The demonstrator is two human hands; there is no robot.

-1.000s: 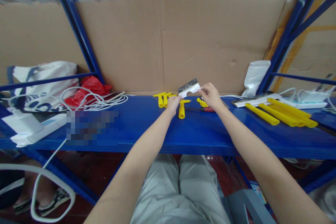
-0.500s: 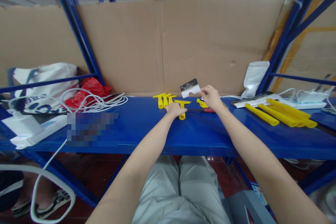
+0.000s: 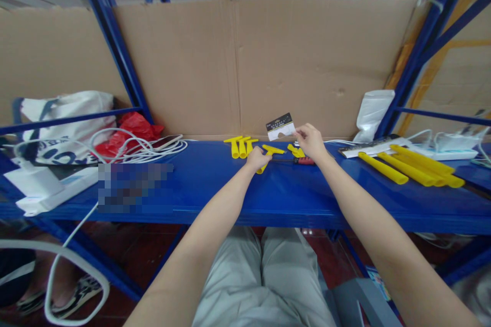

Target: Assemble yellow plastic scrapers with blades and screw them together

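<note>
My left grip (image 3: 257,159) clasps tilted yellow T-piece (image 3: 273,149); my right grip (image 3: 310,141) pinches printed card (image 3: 279,124) above blue surface (image 3: 295,194). 3 more T-pieces (image 3: 242,149) near left grip; red-handled tool (image 3: 306,161) nearby.

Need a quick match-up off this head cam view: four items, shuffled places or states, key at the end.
Things
1. Printed card
2. Tilted yellow T-piece
3. Red-handled tool
4. Red plastic

Places and states
A. Lying on the blue tabletop, near the right forearm
B. Next to the white cloth bag
C. Held up in the right hand
D. Gripped by the left hand

Pairs: 1-C, 2-D, 3-A, 4-B
</note>
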